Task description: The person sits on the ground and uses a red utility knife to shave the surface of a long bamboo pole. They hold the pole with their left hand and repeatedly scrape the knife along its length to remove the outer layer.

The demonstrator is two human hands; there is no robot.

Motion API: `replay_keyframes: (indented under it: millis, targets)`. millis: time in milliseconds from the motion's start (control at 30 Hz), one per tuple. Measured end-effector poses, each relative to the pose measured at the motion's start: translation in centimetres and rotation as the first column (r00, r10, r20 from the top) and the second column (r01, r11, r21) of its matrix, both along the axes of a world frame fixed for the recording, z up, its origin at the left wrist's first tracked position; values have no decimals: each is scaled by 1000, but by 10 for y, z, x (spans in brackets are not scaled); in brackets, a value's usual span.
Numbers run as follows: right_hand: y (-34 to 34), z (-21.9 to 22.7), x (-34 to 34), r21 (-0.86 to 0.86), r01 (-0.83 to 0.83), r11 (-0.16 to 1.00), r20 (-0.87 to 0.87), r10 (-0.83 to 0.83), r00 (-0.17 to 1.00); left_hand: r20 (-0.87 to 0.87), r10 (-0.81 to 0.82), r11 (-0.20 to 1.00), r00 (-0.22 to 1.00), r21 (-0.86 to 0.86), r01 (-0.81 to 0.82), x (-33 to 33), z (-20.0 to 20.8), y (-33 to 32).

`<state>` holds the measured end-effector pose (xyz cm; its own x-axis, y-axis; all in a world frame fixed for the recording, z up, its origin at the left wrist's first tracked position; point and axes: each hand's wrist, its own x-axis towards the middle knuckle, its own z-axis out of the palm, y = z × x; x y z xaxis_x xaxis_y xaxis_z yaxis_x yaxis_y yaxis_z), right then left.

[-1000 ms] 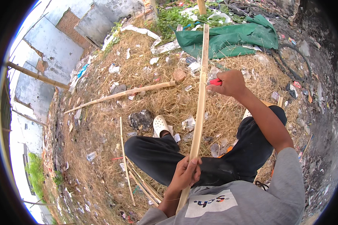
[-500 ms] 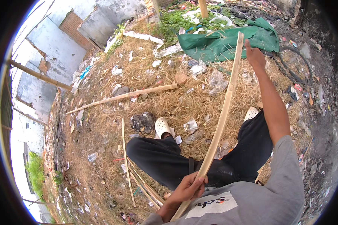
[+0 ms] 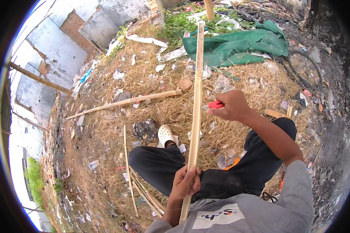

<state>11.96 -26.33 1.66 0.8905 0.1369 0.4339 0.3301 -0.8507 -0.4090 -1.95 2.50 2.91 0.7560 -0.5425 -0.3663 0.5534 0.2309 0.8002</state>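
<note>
A long, pale split-bamboo strip [image 3: 196, 105] rises from my lap, its far end over the green sheet. Closed round its lower part, in front of my waist, is my left hand [image 3: 186, 181]. My right hand [image 3: 234, 106] makes a fist around a small red-handled knife [image 3: 216, 104], most of it hidden by the fingers. The knife's short tip points at the strip from the right, with a small gap between them.
A bamboo piece [image 3: 124, 103] lies across the dry grass ahead. Thin strips [image 3: 147, 191] lie beside my left leg. Beyond are a green sheet [image 3: 237, 47], a black cable loop [image 3: 319, 72] and a dark lump [image 3: 145, 129]. Litter is scattered around; broken walls [image 3: 58, 50] stand at left.
My right hand has come down from the strip's far end, and the red knife now shows in it. The bamboo strip has swung left and stands more upright, still in my left hand.
</note>
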Motion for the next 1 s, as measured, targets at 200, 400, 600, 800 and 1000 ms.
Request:
replay_keyframes:
  millis: [200, 400, 600, 800, 1000]
  targets:
    - [-7, 1, 9, -109, 27, 994, 174, -8, 985, -29, -55, 998, 998, -23, 54, -7, -4, -3]
    - [-22, -12, 31, -95, 140, 986, 179, -122, 976, -47, -86, 996, 995, -17, 86, -11, -6, -2]
    - [-58, -24, 60, -171, 258, 951, 145, -234, 961, -97, -86, 996, 992, -29, 83, -15, -8, 1]
    - [-197, 10, 48, -47, 698, 714, -126, -698, 705, -172, 34, 999, 984, 1, -35, -40, -7, 37]
    - [-77, 26, 16, 35, 330, 943, -101, -325, 940, -56, -50, 997, 997, -66, 46, -4, -1, 7]
